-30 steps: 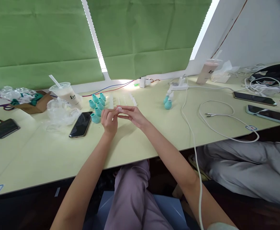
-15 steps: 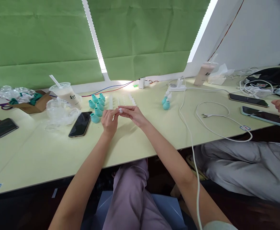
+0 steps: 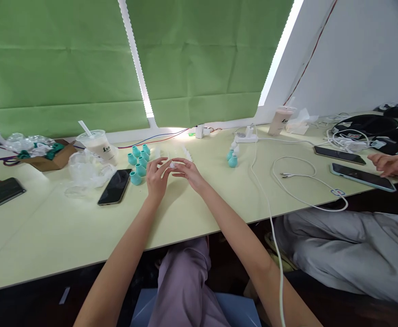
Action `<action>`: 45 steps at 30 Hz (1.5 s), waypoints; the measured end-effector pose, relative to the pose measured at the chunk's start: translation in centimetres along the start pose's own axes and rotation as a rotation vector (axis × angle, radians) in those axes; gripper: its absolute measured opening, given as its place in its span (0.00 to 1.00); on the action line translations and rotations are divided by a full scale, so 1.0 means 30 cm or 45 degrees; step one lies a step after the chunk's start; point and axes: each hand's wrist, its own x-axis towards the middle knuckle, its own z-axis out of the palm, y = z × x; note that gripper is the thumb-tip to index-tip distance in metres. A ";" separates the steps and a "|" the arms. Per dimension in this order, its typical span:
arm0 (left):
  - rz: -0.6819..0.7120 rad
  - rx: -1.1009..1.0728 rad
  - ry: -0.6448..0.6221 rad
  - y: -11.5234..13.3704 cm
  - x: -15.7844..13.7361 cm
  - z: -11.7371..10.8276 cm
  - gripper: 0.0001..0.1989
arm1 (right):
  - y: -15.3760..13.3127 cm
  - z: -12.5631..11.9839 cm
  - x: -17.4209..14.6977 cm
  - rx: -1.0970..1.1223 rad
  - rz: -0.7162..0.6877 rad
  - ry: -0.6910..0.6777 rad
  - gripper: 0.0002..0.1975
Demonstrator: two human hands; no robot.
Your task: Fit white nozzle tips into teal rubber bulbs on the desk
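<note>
My left hand and my right hand meet above the table, fingertips closed around a small white plastic piece. Its exact shape is mostly hidden by the fingers. Just left of my left hand stand several small teal rubber bulbs with open necks, in a loose group. Behind my hands lie rows of small white pieces, partly covered by my fingers. Off to the right, a few teal bulbs with white tips stand upright together.
A black phone, a crumpled plastic bag, a drink cup and a cardboard box are at left. A white cable crosses the table on the right. Another person's hand is by a phone.
The view has tilted slightly upward and turned to the right. My fingers have shifted a little around the white piece. The other person's hand has moved further over the phone.
</note>
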 end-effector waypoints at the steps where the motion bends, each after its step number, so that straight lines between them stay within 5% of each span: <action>1: 0.000 -0.013 -0.024 -0.002 0.002 -0.002 0.10 | -0.001 -0.003 0.001 -0.031 0.025 0.009 0.19; 4: -0.075 -0.059 -0.055 -0.016 0.004 -0.005 0.08 | 0.002 -0.024 0.013 -0.106 0.054 0.110 0.19; 9: -0.481 -0.110 -0.014 -0.060 0.013 -0.026 0.10 | 0.003 -0.112 0.044 -0.235 -0.151 0.877 0.12; 12: -0.679 -0.133 0.128 -0.092 0.031 -0.050 0.12 | 0.001 -0.156 0.050 -0.267 -0.172 1.114 0.13; 18: -0.773 -0.121 0.272 -0.116 0.050 -0.079 0.14 | 0.027 -0.151 0.050 -0.553 -0.192 1.020 0.13; 45: -0.786 -0.157 0.098 -0.118 0.044 -0.084 0.13 | 0.096 -0.083 0.032 -1.551 -0.363 0.662 0.15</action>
